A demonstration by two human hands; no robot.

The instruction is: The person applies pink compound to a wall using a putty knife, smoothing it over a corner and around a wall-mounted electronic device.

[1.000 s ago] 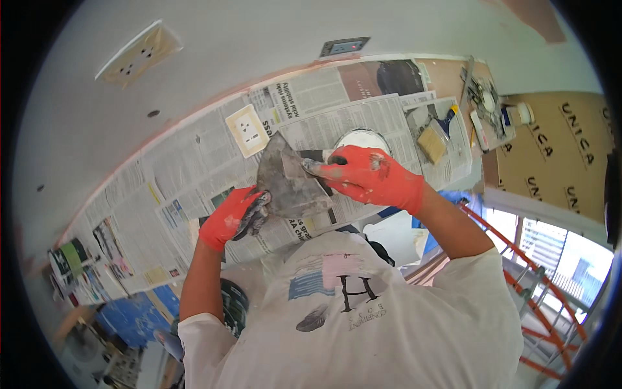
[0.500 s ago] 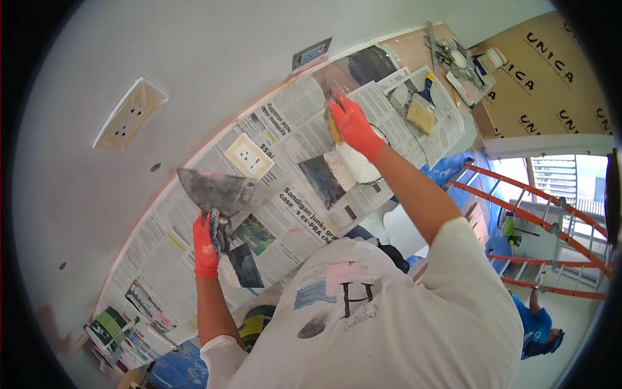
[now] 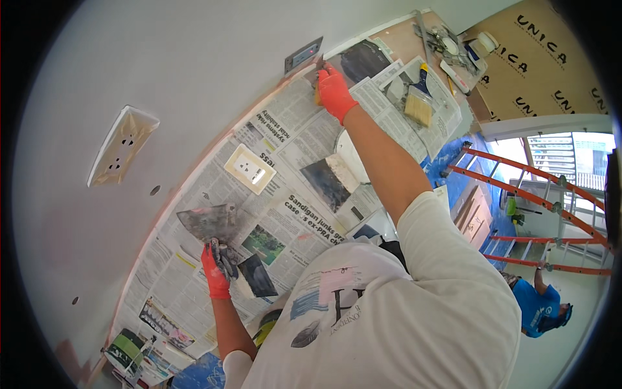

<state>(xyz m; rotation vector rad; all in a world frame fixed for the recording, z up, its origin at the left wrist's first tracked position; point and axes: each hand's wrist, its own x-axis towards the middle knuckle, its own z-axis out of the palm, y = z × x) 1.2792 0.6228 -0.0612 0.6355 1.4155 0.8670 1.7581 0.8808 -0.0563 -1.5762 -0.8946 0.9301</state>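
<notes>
From my remote seat, I see the right hand has swung out to 12 o'clock, by the grey wall outlet; a second ago it was in against the wide scraper. So my two tools are now well apart. Its fingers are closed around a small yellow-handled tool, mostly hidden by the glove; I can't tell whether the tip touches the wall.

My left hand, at 8 o'clock, is clamped on the scraper's handle, its blade angled up and left over the newspaper on the desk. The taped socket lies between both hands, and a paintbrush rests between 1 and 2 o'clock.
</notes>
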